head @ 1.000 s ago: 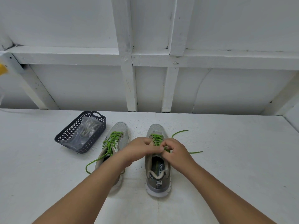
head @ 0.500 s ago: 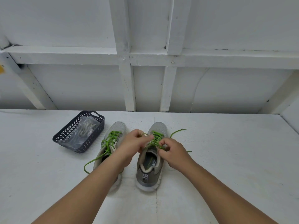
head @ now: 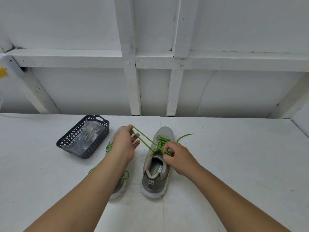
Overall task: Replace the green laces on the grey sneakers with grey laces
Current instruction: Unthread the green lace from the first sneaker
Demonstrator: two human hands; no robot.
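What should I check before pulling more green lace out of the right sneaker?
1. Left hand grips the pulled lace loop: ok, the loop runs taut from its fingers to the eyelets.
2. Right hand steadies the right sneaker: ok, it pinches the lace at the tongue.
3. Free lace end unsnagged: ok, it lies loose on the table.
4. Lace clear of all eyelets: not ok, the upper rows are laced.
5. Left sneaker unlaced: not ok, green lace shows on it.
6. Grey laces ready in the basket: cannot tell, the clear bag hides its contents.
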